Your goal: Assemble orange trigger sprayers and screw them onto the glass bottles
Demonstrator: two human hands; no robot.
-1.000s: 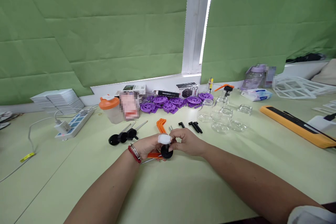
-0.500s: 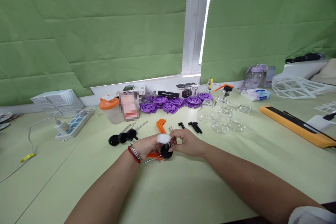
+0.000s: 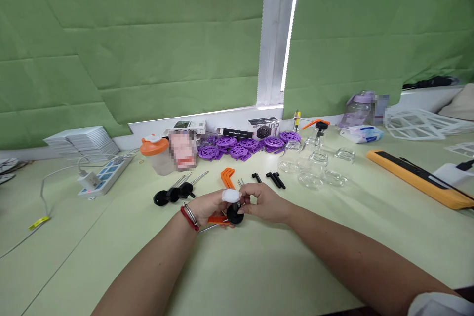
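My left hand [image 3: 211, 209] is closed around a round black lid-like part [image 3: 235, 215] with a metal rod, low in the middle of the table. An orange handle [image 3: 217, 219] shows under the same hand. Something white [image 3: 231, 196] lies over the left thumb area; whether it is a wrap or a separate piece, I cannot tell. The fingertips of my right hand [image 3: 264, 201] pinch at the upper edge of the black part, partly hiding it. Just beyond the hands are loose orange handles [image 3: 227, 177] and short black L-shaped pieces [image 3: 276, 179].
Black lids with metal rods [image 3: 174, 194] lie left of my hands. Clear glass jars [image 3: 318, 159] stand on the right, purple wheel-shaped parts [image 3: 239, 151] behind. An orange-lidded shaker [image 3: 154, 155], a power strip [image 3: 105, 177] and an orange-yellow case [image 3: 414, 177] flank the work area.
Both hands stay nearly still around the black part. The view has shifted very slightly.
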